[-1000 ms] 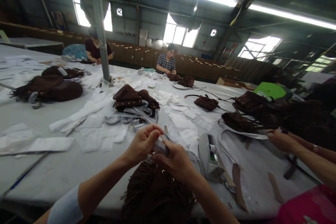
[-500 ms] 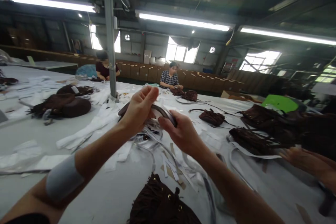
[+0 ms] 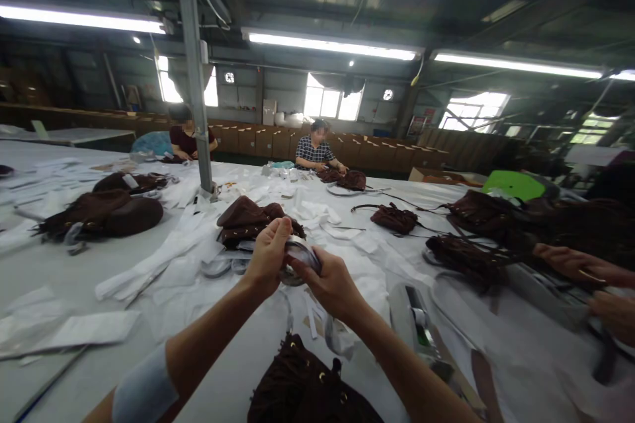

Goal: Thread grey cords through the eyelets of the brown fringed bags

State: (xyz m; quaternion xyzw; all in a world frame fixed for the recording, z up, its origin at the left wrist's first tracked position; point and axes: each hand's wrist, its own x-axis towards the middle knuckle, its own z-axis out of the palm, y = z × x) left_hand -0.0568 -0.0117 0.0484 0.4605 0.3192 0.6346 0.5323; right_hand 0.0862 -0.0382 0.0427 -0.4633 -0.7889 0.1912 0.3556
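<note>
Both my hands grip a curved, dark-edged bag strap (image 3: 300, 248) with a pale, shiny wrapping over much of it. My left hand (image 3: 270, 254) pinches its left side, thumb up. On its right side, the fingers of my right hand (image 3: 330, 277) are closed. The palms hide parts of the strap, and its far end cannot be followed. Below my hands, near the front edge of the view, lies a dark brown fringed bag (image 3: 310, 383) with brass eyelets. Another brown bag (image 3: 248, 221) sits just beyond my left hand.
White paper strips (image 3: 169, 284) and wrapping scraps litter the white table (image 3: 163, 370). A grey tape dispenser (image 3: 409, 314) stands right of my right forearm. More brown bags (image 3: 104, 211) lie left and right. A co-worker's hands (image 3: 580, 264) work at far right. A metal post (image 3: 196, 79) rises ahead.
Both my hands have come lower with the strap, bringing it into a tighter curve. The view has shifted, so the bag beyond and the tape dispenser show more fully.
</note>
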